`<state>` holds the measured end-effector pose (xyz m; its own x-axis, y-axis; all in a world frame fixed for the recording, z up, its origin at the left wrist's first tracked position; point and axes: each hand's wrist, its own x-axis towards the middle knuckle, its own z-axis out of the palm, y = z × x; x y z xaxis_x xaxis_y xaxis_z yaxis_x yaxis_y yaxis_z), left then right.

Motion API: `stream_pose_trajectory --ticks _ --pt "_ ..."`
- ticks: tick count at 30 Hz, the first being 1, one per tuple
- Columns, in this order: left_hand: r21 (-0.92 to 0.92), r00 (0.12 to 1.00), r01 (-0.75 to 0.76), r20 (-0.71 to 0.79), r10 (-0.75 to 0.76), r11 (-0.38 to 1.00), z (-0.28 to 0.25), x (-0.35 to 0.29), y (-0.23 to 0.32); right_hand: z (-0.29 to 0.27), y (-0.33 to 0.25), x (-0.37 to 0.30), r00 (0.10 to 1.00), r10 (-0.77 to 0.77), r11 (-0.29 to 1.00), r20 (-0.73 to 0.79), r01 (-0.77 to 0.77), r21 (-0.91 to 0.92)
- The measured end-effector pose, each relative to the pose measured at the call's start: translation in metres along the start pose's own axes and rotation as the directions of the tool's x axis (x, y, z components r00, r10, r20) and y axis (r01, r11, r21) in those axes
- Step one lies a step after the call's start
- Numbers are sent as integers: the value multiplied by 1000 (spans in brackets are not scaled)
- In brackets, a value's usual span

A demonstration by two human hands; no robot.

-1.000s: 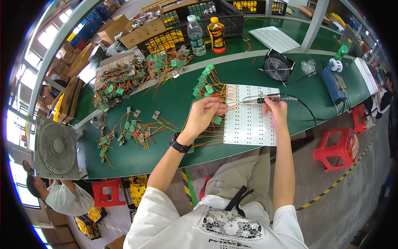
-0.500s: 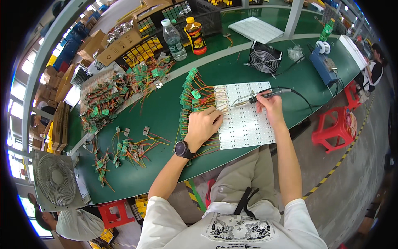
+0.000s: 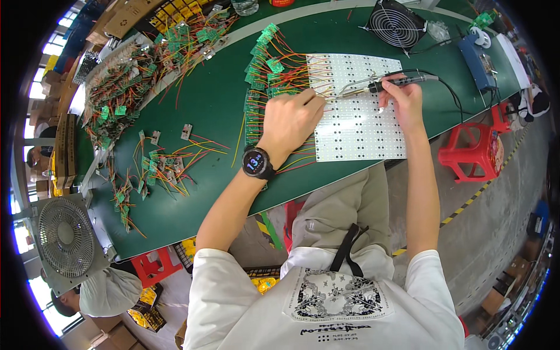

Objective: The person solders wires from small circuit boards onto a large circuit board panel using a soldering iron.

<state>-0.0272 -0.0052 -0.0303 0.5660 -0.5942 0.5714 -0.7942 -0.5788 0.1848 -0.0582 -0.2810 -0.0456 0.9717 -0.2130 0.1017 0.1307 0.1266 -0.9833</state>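
A white perforated-looking panel (image 3: 356,131) with rows of dark dots lies on the green table in front of me. Red and yellow wires run from its left edge to a row of small green circuit boards (image 3: 255,102). My right hand (image 3: 402,102) grips the dark handle of a soldering iron (image 3: 402,83), whose metal tip points left, close to my left fingertips. Bent over the wires at the panel's left edge, my left hand (image 3: 290,119) has its fingers pinched together. Whatever lies between them is hidden. A dark watch (image 3: 256,162) sits on that wrist.
Loose wired boards (image 3: 166,166) lie at left, below a larger heap (image 3: 125,96). A black fan (image 3: 396,26) and blue soldering station (image 3: 477,61) stand at far right. A grey fan (image 3: 65,233) is at lower left; a red stool (image 3: 471,153) stands beyond the table's right edge.
The view has tilted, so the table sits higher in the picture and the bottles are mostly cut off. Both hands stay at the panel, with the soldering iron still in my right hand.
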Motion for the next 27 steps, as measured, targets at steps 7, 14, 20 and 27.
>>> stream_pose_trajectory --ticks 7,14,20,27 --pt "-12 1000 1 -17 -2 1000 0 -1 3 0 1 -3 1000 -14 1000 7 14 -20" --pt "-27 999 6 -42 -7 1000 -2 2 4 1 -1 -2 999 -44 999 29 45 -20" --pt "-27 1000 2 -25 -3 1000 -2 2 3 2 -4 -3 998 -48 998 40 49 -24" --pt "-45 999 5 -34 -6 999 -1 1 2 2 -2 -3 999 -46 998 29 47 -48"
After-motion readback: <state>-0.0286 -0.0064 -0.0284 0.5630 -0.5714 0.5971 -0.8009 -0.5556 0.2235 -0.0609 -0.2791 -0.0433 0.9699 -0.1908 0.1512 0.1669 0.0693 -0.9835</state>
